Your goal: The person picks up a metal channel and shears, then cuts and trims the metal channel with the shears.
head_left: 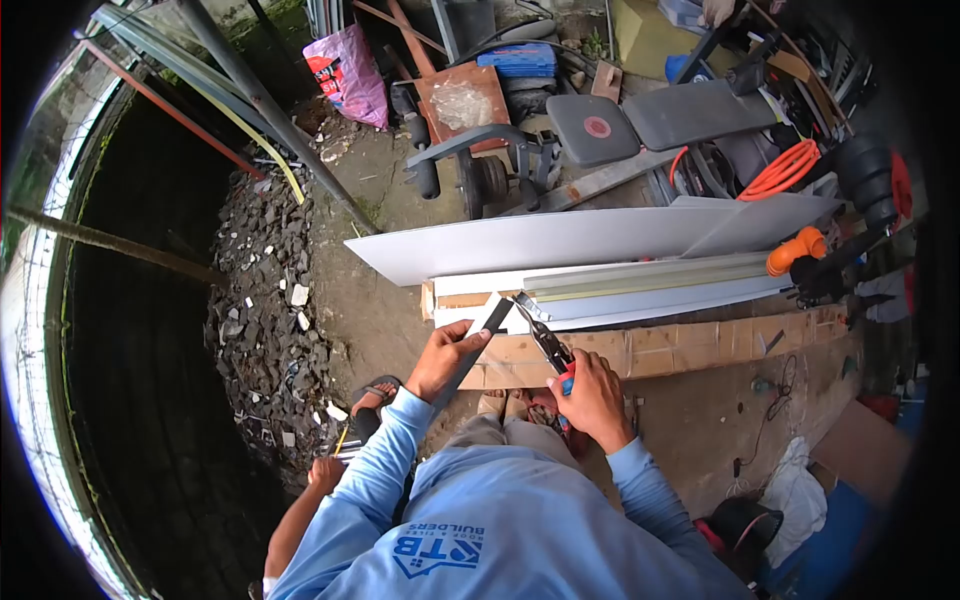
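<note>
My left hand (446, 356) is closed around a narrow grey metal channel (497, 315), its thumb lying along the top. The channel slants up toward the middle, and its lower part runs back beneath my forearm. In my right hand (594, 396) are tin snips (546, 342) with red and blue handles, my fingers wrapped round the grips. The jaws of the snips point up and left, close to the channel's upper end. I cannot tell whether they touch it. Below both hands lies a long cardboard box (650, 350).
White panels and metal profiles (640, 285) lie just beyond the box. Farther back stand a weight bench (690, 115) and an orange hose (785, 170). To the left are rubble (265, 300) and a slanting pole (270, 105). Another person's hand (325, 472) and sandalled foot (376, 396) are at lower left.
</note>
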`<state>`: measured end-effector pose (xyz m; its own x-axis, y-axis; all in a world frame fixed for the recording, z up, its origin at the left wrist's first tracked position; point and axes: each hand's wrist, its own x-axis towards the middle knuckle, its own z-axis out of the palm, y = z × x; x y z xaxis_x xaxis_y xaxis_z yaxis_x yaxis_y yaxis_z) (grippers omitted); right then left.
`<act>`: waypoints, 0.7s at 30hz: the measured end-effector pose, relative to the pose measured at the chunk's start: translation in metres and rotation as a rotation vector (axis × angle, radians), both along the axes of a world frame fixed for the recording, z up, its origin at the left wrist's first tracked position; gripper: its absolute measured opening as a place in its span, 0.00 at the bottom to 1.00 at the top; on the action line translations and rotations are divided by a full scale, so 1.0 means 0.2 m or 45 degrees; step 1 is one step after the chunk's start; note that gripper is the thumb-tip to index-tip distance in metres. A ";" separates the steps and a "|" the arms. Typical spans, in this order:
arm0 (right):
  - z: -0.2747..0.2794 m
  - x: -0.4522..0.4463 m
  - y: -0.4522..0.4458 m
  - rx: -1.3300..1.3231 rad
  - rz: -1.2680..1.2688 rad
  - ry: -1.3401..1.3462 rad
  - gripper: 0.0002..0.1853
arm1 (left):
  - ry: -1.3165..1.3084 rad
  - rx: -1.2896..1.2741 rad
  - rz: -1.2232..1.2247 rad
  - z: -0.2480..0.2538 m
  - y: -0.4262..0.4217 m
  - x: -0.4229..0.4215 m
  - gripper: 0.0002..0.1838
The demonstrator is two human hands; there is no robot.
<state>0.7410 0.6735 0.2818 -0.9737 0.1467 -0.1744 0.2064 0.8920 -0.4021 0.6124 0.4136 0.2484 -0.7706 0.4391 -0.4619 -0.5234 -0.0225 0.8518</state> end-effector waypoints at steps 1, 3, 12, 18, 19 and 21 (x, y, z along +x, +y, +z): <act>0.02 -0.01 0.00 -0.044 0.029 -0.036 0.30 | -0.093 0.076 0.080 0.02 -0.02 0.01 0.11; 0.09 -0.03 0.01 -0.129 0.085 -0.105 0.32 | -0.268 0.234 0.236 0.08 -0.04 0.02 0.11; 0.15 -0.11 -0.01 -0.195 0.274 0.030 0.30 | -0.130 0.248 0.313 0.09 -0.16 0.13 0.12; 0.14 -0.19 -0.06 -0.280 0.349 -0.135 0.31 | 0.222 -0.025 0.393 0.08 -0.17 0.22 0.15; 0.15 -0.20 -0.09 -0.272 0.345 -0.147 0.31 | 0.281 -0.123 0.396 0.06 -0.18 0.23 0.16; 0.17 -0.22 -0.15 -0.252 0.344 -0.163 0.30 | 0.399 -0.190 0.513 0.05 -0.16 0.27 0.18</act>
<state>0.6974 0.6425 0.3165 -0.9412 -0.1619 -0.2967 0.0335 0.8287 -0.5586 0.6673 0.3823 0.2590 -0.9757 0.0269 -0.2174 -0.2183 -0.0358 0.9752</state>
